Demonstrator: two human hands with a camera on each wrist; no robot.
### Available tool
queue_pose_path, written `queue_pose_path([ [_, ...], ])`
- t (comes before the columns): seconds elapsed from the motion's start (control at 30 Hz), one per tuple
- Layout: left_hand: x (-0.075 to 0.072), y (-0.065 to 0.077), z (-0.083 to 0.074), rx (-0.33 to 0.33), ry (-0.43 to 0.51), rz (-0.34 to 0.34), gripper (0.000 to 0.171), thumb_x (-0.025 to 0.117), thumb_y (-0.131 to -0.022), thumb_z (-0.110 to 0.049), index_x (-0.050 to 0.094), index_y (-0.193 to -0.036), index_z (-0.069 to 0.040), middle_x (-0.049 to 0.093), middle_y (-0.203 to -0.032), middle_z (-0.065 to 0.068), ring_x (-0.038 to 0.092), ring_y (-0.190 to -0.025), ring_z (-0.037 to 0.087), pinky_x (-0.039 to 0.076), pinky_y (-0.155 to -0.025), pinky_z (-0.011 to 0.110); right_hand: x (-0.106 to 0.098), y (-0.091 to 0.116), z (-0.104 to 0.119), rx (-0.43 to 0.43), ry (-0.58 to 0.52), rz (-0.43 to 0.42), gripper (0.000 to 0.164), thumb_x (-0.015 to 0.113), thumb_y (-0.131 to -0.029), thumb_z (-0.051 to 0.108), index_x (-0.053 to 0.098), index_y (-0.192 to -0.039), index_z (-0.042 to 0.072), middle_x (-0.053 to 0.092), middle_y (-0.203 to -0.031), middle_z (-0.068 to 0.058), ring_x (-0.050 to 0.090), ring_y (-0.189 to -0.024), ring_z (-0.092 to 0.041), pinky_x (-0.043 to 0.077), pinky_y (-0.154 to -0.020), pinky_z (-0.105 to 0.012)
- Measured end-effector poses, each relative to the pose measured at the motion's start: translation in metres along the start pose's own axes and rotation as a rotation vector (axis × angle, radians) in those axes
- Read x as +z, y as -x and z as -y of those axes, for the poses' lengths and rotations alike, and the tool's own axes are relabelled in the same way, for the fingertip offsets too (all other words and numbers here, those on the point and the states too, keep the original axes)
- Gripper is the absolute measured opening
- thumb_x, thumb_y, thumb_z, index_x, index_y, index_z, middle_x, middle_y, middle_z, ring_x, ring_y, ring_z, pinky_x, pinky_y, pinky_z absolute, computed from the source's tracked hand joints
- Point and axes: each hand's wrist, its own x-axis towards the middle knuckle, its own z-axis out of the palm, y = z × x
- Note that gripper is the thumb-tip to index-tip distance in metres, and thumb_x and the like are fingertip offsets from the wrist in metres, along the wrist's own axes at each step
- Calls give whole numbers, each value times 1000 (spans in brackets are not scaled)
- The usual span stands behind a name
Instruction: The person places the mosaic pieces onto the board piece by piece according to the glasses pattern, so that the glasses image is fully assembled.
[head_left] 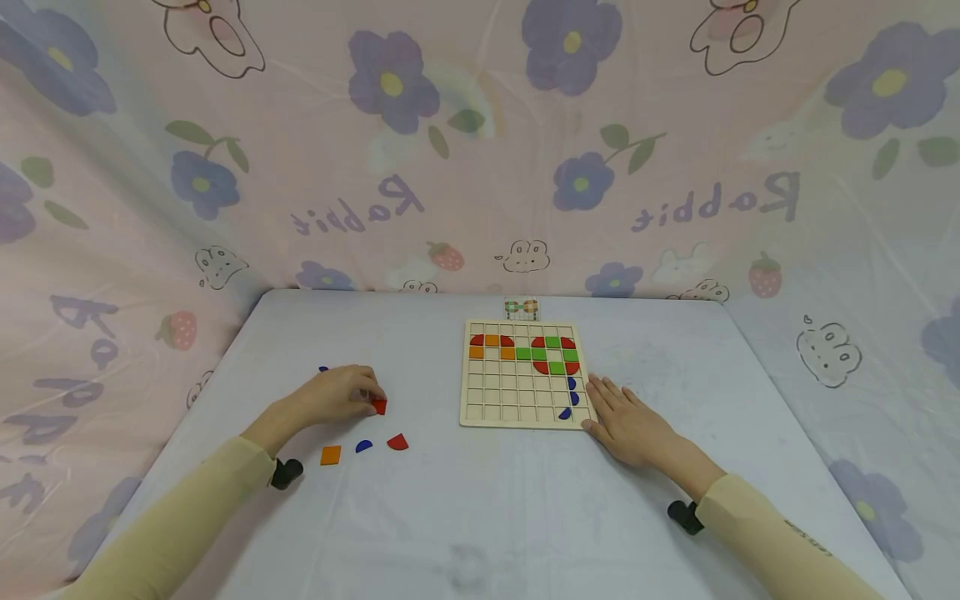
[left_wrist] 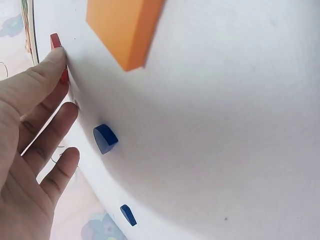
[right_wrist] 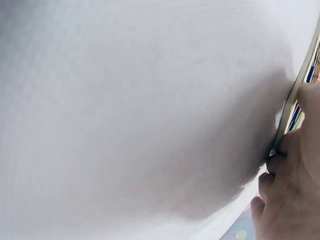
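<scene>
My left hand (head_left: 341, 394) pinches a small red piece (head_left: 379, 407) between thumb and fingers, left of the board; its full shape is partly covered. In the left wrist view the red piece (left_wrist: 55, 41) shows at the thumb tip. My right hand (head_left: 628, 425) lies with straight fingers against the right edge of the wooden grid board (head_left: 495, 400). On the board, red, orange and green pieces fill cells in the upper rows. Several blue half-round pieces (head_left: 574, 398) sit down its right side.
Near my left hand lie an orange square (head_left: 331, 455), a blue half-round piece (head_left: 363, 447) and a red quarter-round piece (head_left: 397, 442). Another blue piece (head_left: 323, 368) peeks out behind that hand. A small pattern card (head_left: 521, 309) stands behind the board, near the patterned cloth (head_left: 480, 183).
</scene>
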Motion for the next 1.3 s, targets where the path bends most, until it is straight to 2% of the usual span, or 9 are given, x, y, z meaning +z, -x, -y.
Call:
queue_pose_path([
  [0.37, 5, -1, -1, -22, 52, 4, 10, 80, -92, -13, 77, -100, -18, 65, -100, -10, 65, -95, 14, 58, -89, 37, 2, -1, -1, 1, 8, -4, 71, 48, -110, 39, 28, -160, -7, 22, -169, -24, 22, -155, -44, 21, -123, -63],
  [0.57, 6, -3, -5, -41, 74, 17, 21, 83, -90, -18, 77, -110, -16, 66, -104, -9, 63, -97, 13, 58, -90, 35, 2, -1, -1, 5, 5, 0, 72, 49, -109, 39, 28, -160, -7, 22, -169, -24, 21, -155, -44, 20, -123, -63],
  [1.0, 8, -9, -17, 16, 51, 32, 20, 82, -92, -20, 78, -111, -16, 64, -101, -9, 62, -93, 12, 56, -87, 30, 3, 0, -1, 2, 9, 0, 71, 48, -110, 39, 28, -160, -7, 21, -169, -24, 21, -155, -44, 21, -123, -64],
  [1.17, 6, -19, -22, 3, 30, 24, 21, 82, -92, -24, 77, -111, -20, 64, -103, -11, 61, -95, 14, 56, -86, 33, 2, 0, -1, 0, 9, -2, 71, 48, -110, 39, 27, -160, -7, 21, -169, -24, 21, -155, -44, 20, -123, -63],
  [1.3, 3, -35, -29, 1, -9, 11, 23, 83, -91, -25, 78, -113, -20, 66, -105, -10, 62, -97, 15, 56, -87, 34, 1, 0, 0, 3, 2, 3, 72, 48, -110, 39, 27, -160, -7, 20, -169, -24, 21, -155, -44, 20, -123, -63],
])
